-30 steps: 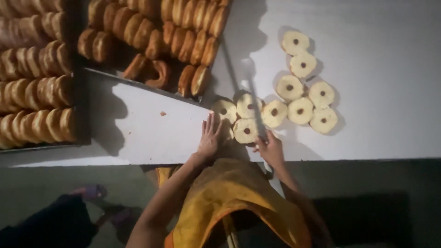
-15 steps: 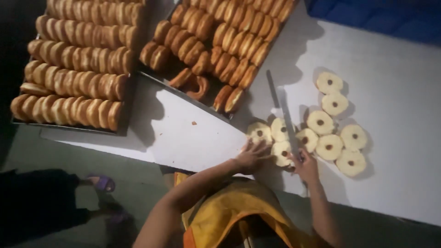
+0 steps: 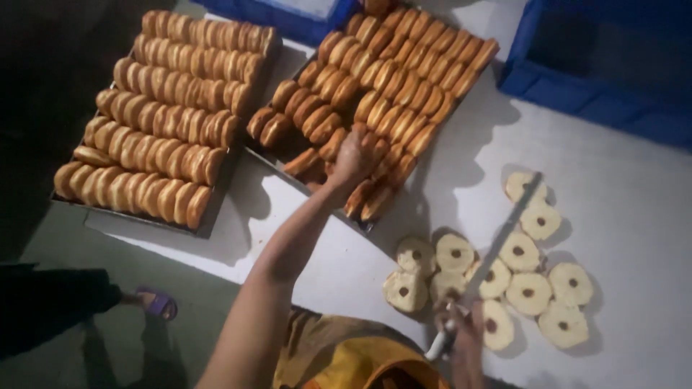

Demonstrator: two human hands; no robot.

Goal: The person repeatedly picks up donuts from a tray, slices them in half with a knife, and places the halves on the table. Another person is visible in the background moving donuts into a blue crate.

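My left hand [image 3: 351, 160] reaches out over the near corner of the right-hand tray [image 3: 268, 160], its fingers closing around a brown bun [image 3: 369, 137] among the rows standing on edge. My right hand [image 3: 461, 331] is low at the table's front edge, gripping the white handle of a long knife [image 3: 497, 248]. The blade lies across a group of several sliced bun halves [image 3: 528, 292], cut faces up, each with a dark spot in the middle.
A second dark tray [image 3: 210, 222] full of buns stands at the left. Blue crates [image 3: 598, 94] line the back of the white table [image 3: 634, 187]. Another person's foot in a purple sandal [image 3: 155, 302] shows on the floor at lower left.
My left hand left the sliced halves and reached forward to the right-hand tray of buns. My right hand now grips the knife handle. The view swung left and closer.
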